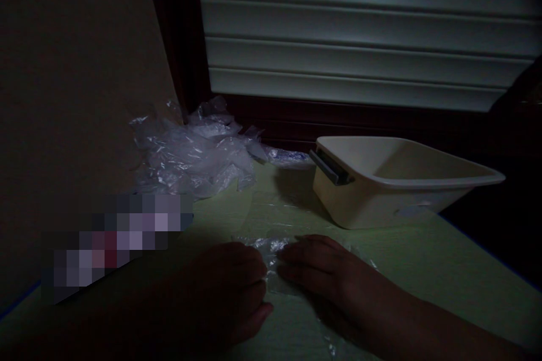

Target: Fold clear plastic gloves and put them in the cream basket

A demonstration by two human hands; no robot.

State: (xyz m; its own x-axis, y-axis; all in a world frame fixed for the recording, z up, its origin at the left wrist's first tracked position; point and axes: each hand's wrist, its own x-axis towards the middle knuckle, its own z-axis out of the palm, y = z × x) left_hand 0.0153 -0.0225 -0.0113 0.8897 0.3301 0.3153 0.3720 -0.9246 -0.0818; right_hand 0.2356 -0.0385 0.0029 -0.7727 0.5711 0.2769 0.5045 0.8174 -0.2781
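Note:
A clear plastic bag lies flattened on the pale green tabletop, glinting between my two hands. My left hand is closed at the bag's left side, its fingers curled in and the thumb low at the front. From the right, my right hand rests over the bag with its fingers stretched out flat and pointing left. The part of the bag beneath each hand is hidden. Dim light makes fine detail hard to see.
Crumpled clear plastic bags form a heap at the back left. A cream plastic tub with a dark handle stands at the back right. A blurred-out item lies at the left. Behind the table is a slatted panel.

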